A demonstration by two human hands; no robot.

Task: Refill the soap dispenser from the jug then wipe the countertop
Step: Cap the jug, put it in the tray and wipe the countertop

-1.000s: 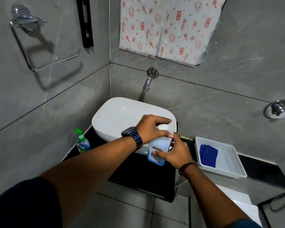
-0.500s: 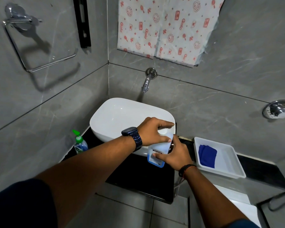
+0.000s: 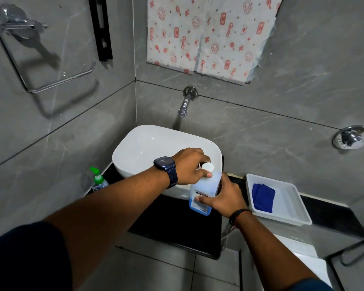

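Grey tiled walls frame the black tabletop (image 3: 177, 223) I see from the head camera, with a white basin (image 3: 156, 148) on it. My right hand (image 3: 225, 198) wraps the jug (image 3: 204, 185) at the basin's front edge; my left hand (image 3: 189, 166) pinches its white cap (image 3: 207, 166). The soap dispenser (image 3: 98, 180) stands left of the basin, a blue cloth (image 3: 263, 197) lies in a white tray (image 3: 290, 206) on the right.

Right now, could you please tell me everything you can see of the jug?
The jug is a translucent plastic bottle with a white round cap and a label on its front; blue liquid shows low inside. It stands roughly upright on the black counter, against the sink. The right hand grips its body, and the left hand holds it at the cap.
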